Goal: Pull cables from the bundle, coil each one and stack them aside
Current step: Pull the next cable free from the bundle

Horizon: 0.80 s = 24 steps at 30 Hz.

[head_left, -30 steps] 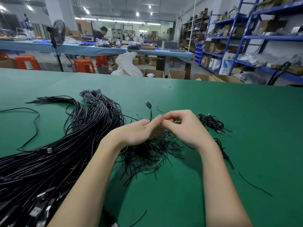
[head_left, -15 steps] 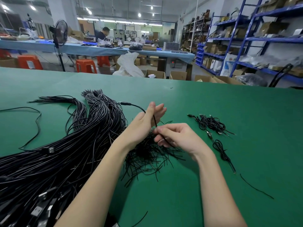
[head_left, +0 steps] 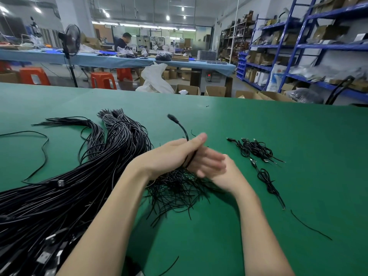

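A thick bundle of black cables (head_left: 59, 196) lies across the left of the green table (head_left: 288, 124). My left hand (head_left: 169, 156) is above a tangle of thin black wire ends (head_left: 175, 190), fingers straight, thumb pressing one black cable (head_left: 182, 128) against them. That cable loops round the hand and its plug end sticks up behind. My right hand (head_left: 215, 168) is just right of the left hand and touches it. It is motion-blurred, so its grip is unclear. Several coiled cables (head_left: 256, 149) lie to the right.
One more coiled cable (head_left: 266, 180) and a loose wire (head_left: 310, 226) lie right of my hands. A single loose cable (head_left: 42, 148) curves at the far left. Beyond the table's far edge are cardboard boxes (head_left: 215, 90), orange stools and blue shelving.
The plug end has swung from the left up to above my left hand. My right hand has risen from below the left hand to beside it, bringing the cable round the left hand.
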### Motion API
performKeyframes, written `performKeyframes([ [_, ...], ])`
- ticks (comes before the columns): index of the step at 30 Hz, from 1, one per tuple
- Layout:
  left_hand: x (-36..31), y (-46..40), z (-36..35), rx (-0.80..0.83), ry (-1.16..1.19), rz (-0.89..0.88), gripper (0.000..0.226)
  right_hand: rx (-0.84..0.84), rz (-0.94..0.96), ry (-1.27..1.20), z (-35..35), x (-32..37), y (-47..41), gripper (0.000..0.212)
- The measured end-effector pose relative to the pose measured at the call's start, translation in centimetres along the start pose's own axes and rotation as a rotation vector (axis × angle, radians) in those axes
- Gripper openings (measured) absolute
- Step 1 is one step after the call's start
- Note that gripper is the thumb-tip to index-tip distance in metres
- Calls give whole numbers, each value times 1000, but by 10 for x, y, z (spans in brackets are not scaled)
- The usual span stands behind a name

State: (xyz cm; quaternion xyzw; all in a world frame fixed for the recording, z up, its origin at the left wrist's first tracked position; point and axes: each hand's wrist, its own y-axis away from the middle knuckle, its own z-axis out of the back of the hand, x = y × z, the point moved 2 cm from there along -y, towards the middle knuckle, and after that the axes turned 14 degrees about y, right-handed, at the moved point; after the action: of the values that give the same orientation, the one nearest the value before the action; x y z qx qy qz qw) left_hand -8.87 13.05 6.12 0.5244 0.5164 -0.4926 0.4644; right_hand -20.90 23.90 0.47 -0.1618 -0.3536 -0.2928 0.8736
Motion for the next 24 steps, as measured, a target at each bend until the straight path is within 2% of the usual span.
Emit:
performKeyframes([
  [4, -3, 4, -4, 43, -293, 260, 69, -170, 53, 163, 9, -1, 0, 12],
  [8, 7, -2, 0, -123, -536, 417, 71, -379, 207, 270, 22, 11, -3, 21],
  [10, 11, -7, 11, -262, -647, 354, 69, -451, 263, 271, 27, 14, -4, 26],
  [12, 10, -7, 20, -386, -642, 233, 68, -460, 300, 203, 26, 16, -4, 17],
  [13, 10, -7, 22, -415, -607, 186, 69, -449, 307, 145, 25, 17, -5, 9],
  [17, 11, -8, 25, -528, -618, 89, 77, -298, 296, -40, 20, 22, -7, 15],
  [19, 11, -8, 24, -573, -483, -8, 70, -187, 257, -190, 18, 23, -6, 12],
  [24, 11, -13, 15, -535, -124, -197, 61, -6, 169, -477, 8, 21, -5, 18],
])
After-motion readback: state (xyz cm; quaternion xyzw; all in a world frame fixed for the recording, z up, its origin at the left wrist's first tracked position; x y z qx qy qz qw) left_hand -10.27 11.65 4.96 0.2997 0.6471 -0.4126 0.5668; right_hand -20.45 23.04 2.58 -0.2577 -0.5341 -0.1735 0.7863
